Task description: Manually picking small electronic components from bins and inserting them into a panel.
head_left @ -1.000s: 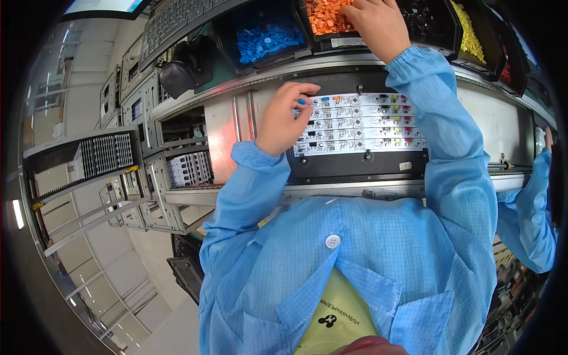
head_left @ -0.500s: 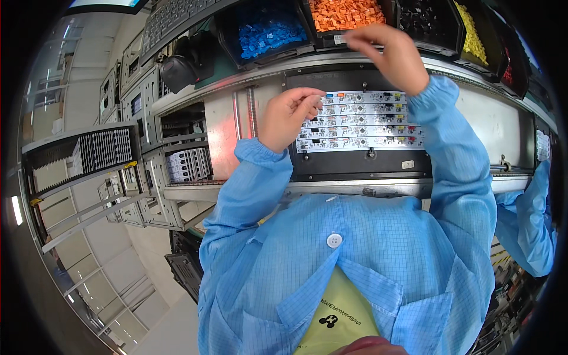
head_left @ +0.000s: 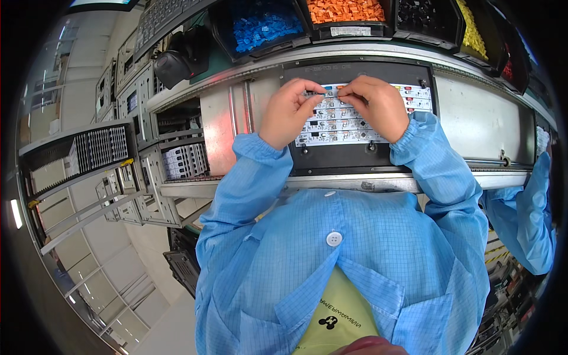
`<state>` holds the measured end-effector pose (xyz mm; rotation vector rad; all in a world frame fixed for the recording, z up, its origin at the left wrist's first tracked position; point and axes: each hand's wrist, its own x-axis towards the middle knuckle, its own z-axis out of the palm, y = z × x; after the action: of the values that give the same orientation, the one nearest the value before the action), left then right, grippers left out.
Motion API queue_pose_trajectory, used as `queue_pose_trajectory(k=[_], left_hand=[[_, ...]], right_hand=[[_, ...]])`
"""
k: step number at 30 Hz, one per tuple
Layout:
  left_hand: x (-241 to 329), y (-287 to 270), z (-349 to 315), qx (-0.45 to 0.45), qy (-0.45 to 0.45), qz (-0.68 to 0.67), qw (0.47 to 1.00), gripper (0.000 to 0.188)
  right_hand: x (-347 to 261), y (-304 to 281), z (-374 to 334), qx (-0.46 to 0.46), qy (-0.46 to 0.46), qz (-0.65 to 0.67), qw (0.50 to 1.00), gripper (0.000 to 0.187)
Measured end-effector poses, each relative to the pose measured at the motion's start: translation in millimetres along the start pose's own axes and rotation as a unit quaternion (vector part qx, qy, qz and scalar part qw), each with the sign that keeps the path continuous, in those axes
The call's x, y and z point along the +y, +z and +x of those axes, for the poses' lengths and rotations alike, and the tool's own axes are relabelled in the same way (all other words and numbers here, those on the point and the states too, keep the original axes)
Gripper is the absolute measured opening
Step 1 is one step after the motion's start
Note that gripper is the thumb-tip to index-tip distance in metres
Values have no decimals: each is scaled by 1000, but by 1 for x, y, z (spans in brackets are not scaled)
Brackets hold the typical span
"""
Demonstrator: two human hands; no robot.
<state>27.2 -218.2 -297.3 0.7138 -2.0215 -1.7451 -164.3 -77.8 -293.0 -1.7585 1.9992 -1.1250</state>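
Observation:
Several white circuit boards lie in rows on a black carrier plate in front of me. My left hand is over the boards' left end, thumb and forefinger pinched beside a small blue part on the top board. Close to its right, my right hand covers the middle of the upper boards. Its fingertips are pinched together at the top board, next to a small orange part. Whatever either pinch holds is too small or hidden to make out.
Beyond the rail stand bins of blue parts, orange parts, black parts and yellow parts. A black scanner-like device sits at left, near a keyboard. Another person's blue sleeve shows at right.
My right hand has come down from the front of the orange parts' bin to the top board, beside my left hand. The left hand stays near the same spot, still pinched.

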Motion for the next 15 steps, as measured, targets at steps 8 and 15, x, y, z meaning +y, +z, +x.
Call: queue_pose_trajectory(k=[8,15], left_hand=[[-1,-1,-1,13,17,98,995,16],[8,1,-2,17,-1,119,993,15]], right_hand=[[1,-3,0,-12,-7,-20,1000,12],[2,-3,1,0,-17,-16,1000,12]])
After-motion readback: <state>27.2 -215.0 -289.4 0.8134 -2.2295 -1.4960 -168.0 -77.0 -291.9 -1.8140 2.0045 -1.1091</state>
